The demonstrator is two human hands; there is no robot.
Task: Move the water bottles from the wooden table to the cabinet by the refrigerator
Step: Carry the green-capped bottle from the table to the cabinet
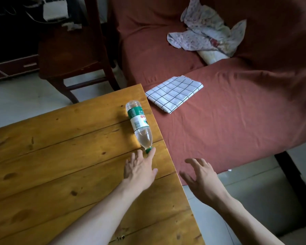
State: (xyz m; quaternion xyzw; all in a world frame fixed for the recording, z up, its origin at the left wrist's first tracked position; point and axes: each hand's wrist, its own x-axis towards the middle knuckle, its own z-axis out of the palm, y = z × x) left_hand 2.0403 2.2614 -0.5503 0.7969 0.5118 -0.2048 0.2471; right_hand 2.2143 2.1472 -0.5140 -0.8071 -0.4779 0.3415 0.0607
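Water bottle lies flat, cap toward spread-fingered left hand, right hand splayed

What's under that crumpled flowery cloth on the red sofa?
A pale rolled or tube-shaped thing pokes out from beneath the crumpled flowery cloth, resting on the rust-red covered sofa. Most of it is covered, so what it is cannot be told.

A folded checked cloth lies on the sofa (rust-red cover) near a crumpled floral cloth.
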